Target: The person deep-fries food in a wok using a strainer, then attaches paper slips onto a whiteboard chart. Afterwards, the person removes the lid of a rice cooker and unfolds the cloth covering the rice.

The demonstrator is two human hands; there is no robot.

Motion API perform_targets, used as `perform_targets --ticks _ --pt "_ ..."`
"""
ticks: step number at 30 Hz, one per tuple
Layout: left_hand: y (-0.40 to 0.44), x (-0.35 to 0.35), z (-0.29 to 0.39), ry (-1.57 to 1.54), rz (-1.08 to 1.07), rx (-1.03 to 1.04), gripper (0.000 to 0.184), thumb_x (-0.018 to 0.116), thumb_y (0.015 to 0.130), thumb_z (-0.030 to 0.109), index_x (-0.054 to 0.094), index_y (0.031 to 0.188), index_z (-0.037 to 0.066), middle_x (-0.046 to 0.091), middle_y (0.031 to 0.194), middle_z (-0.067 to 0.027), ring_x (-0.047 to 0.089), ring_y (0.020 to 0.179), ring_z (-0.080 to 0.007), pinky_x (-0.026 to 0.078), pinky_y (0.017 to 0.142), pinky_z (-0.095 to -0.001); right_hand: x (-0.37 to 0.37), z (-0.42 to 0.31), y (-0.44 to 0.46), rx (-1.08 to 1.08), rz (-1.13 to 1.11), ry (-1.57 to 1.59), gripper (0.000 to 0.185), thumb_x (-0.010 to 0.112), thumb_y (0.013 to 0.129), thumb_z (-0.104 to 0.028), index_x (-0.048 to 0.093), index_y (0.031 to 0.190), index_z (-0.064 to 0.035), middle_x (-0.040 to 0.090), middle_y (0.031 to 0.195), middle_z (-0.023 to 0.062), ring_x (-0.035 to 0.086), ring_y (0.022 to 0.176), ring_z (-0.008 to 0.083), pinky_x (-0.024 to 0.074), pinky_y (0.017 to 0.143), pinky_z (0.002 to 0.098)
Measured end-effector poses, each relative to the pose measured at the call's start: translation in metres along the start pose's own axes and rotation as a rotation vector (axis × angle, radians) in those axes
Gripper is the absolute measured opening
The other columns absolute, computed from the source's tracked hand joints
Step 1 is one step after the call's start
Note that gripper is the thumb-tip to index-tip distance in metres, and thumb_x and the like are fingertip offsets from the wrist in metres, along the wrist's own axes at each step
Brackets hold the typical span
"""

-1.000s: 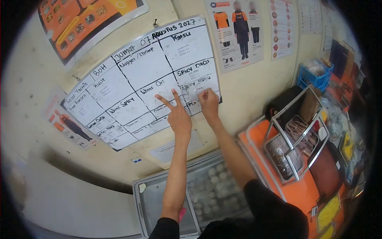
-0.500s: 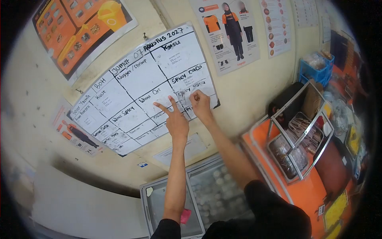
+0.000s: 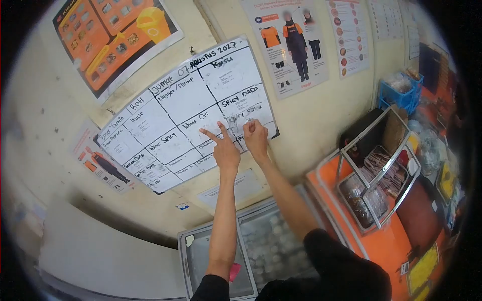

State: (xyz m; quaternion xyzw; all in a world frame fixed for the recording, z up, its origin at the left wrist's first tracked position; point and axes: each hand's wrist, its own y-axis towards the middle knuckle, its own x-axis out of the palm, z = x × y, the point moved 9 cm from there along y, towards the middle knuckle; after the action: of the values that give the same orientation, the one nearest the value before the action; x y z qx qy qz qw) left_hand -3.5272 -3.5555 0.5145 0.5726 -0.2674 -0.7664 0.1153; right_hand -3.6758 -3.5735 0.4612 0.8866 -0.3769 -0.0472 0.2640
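A whiteboard (image 3: 186, 115) with a hand-drawn black grid, handwritten words and small printed labels hangs tilted on the wall. My left hand (image 3: 227, 153) lies against its lower middle, two fingers spread in a V below the words "Wings Ori". Just right of it, my right hand (image 3: 257, 142) is closed, fingertips pinched at the board over a smudged cell below "Spicy Dada". A small pale bit shows at those fingertips, too small to name.
Below the board stands a grey-framed chest with a glass top (image 3: 276, 246). At right, an orange surface (image 3: 386, 251) carries a metal-framed rack (image 3: 374, 188) with wrapped packs. Blue baskets (image 3: 399, 90) stand behind. Posters (image 3: 288, 45) cover the wall.
The view has shifted slightly, so the board sits a little lower and further right. My right fingers have turned slightly at the same cell; my left hand stays on the board.
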Motion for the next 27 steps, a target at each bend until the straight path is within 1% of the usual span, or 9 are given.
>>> perform_targets --ticks 3,6,10,12,13,14,16,18,27 --pt "0.0 0.0 -0.001 -0.01 0.049 0.046 0.087 0.058 0.074 -0.005 0.021 0.152 0.007 -0.011 0.143 -0.0471 0.063 0.058 -0.0392 0.053 0.056 -0.0408 0.002 0.008 -0.001 0.102 -0.067 -0.108 0.024 0.057 0.089 -0.021 0.06 0.077 -0.0001 0.065 0.077 0.0194 0.058 0.079 0.0417 0.0413 0.074 0.0536" --pt "-0.004 -0.007 0.003 -0.077 0.116 0.066 0.085 0.056 0.076 -0.006 0.021 0.152 0.009 -0.011 0.144 -0.0467 0.061 0.054 -0.037 0.052 0.054 -0.0384 0.012 0.007 0.008 -0.013 -0.136 -0.124 0.027 0.052 0.094 -0.021 0.06 0.08 0.0007 0.063 0.074 0.0222 0.06 0.077 0.0427 0.0426 0.072 0.0548" --pt "-0.021 -0.022 0.012 -0.219 0.171 0.119 0.083 0.055 0.076 -0.007 0.025 0.151 0.011 -0.008 0.146 -0.0443 0.059 0.05 -0.0343 0.051 0.051 -0.036 0.011 0.007 0.013 -0.14 -0.106 0.044 0.029 0.053 0.095 -0.018 0.058 0.077 0.0031 0.057 0.062 0.022 0.055 0.056 0.0371 0.0419 0.056 0.0464" --pt "-0.032 -0.01 0.025 0.018 0.098 0.179 0.083 0.055 0.075 -0.008 0.029 0.151 0.013 -0.001 0.153 -0.0362 0.056 0.047 -0.029 0.048 0.047 -0.0327 0.009 0.008 0.016 -0.147 -0.121 0.119 0.029 0.054 0.095 -0.018 0.057 0.075 0.0039 0.054 0.058 0.0214 0.05 0.048 0.035 0.0401 0.051 0.0433" --pt "-0.032 -0.006 0.028 0.015 0.1 0.174 0.083 0.055 0.075 -0.008 0.029 0.151 0.013 -0.001 0.153 -0.0362 0.056 0.047 -0.029 0.048 0.047 -0.0327 0.01 0.009 0.017 -0.142 -0.12 0.082 0.029 0.056 0.094 -0.018 0.059 0.076 0.0046 0.056 0.058 0.0184 0.049 0.048 0.025 0.0404 0.051 0.039" --pt "-0.034 0.0 0.037 0.088 0.089 0.252 0.082 0.055 0.074 -0.009 0.03 0.15 0.01 0.004 0.155 -0.0307 0.056 0.047 -0.0267 0.047 0.045 -0.0324 0.011 0.011 0.017 -0.134 -0.12 0.048 0.028 0.058 0.093 -0.017 0.061 0.077 0.0053 0.058 0.059 0.0155 0.048 0.048 0.015 0.0406 0.05 0.0347" --pt "-0.035 0.02 0.036 0.16 0.074 0.322 0.081 0.054 0.073 -0.01 0.032 0.149 0.007 0.009 0.157 -0.0252 0.056 0.047 -0.0244 0.046 0.043 -0.0321 0.011 0.011 0.016 -0.092 -0.141 0.056 0.028 0.059 0.092 -0.017 0.061 0.076 0.0056 0.057 0.057 0.0145 0.047 0.048 0.014 0.0398 0.05 0.0339" --pt "-0.028 0.036 0.038 0.335 0.102 0.415 0.072 0.055 0.076 -0.006 0.037 0.145 0.0 0.014 0.16 -0.0133 0.053 0.044 -0.0151 0.041 0.04 -0.0266 0.01 0.014 0.02 -0.053 -0.151 0.063 0.027 0.061 0.091 -0.016 0.061 0.074 0.0058 0.056 0.056 0.0134 0.045 0.048 0.0131 0.0391 0.049 0.0331" --pt "-0.018 0.058 0.039 0.426 0.114 0.209 0.063 0.057 0.08 0.001 0.039 0.14 -0.009 0.014 0.161 -0.0104 0.056 0.046 -0.0107 0.043 0.041 -0.0234 0.001 0.017 0.017 -0.067 -0.095 0.034 0.028 0.069 0.079 -0.016 0.06 0.065 0.0063 0.054 0.053 0.0135 0.045 0.048 0.0128 0.0387 0.049 0.0339"
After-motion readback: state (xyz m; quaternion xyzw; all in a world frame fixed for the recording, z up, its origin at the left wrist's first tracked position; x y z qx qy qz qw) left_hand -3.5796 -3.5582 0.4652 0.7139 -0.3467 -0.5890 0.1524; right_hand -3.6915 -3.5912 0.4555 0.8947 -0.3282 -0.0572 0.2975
